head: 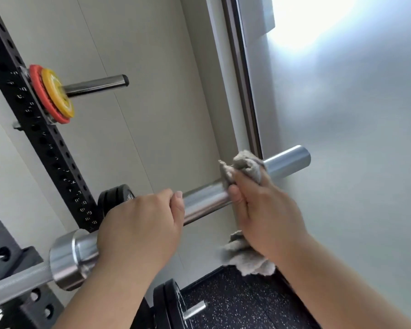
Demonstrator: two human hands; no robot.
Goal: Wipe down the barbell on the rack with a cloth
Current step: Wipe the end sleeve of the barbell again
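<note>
Both hands are on the barbell's sleeve, a short stretch of bare steel between them. The left hand is curled over the sleeve just right of the collar. Its fingers go over the far side out of sight, and only the thumb tip shows on top. The right hand is clamped around a grey cloth wrapped on the sleeve near its free end. One bunch of cloth pokes out above the fingers and a ragged tail hangs below the wrist.

The barbell slants from lower left to upper right. Its thinner shaft runs off the left edge, so where it sits on the black rack is cut off. The numbers on the rack's upright are too blurred to read.

Higher up, a red plate and a yellow plate sit on a storage peg. Black plates are half hidden behind the left hand, and more black plates lie low between the forearms, above the speckled floor. To the right a frosted pane glares white, and nothing beyond it can be made out.
</note>
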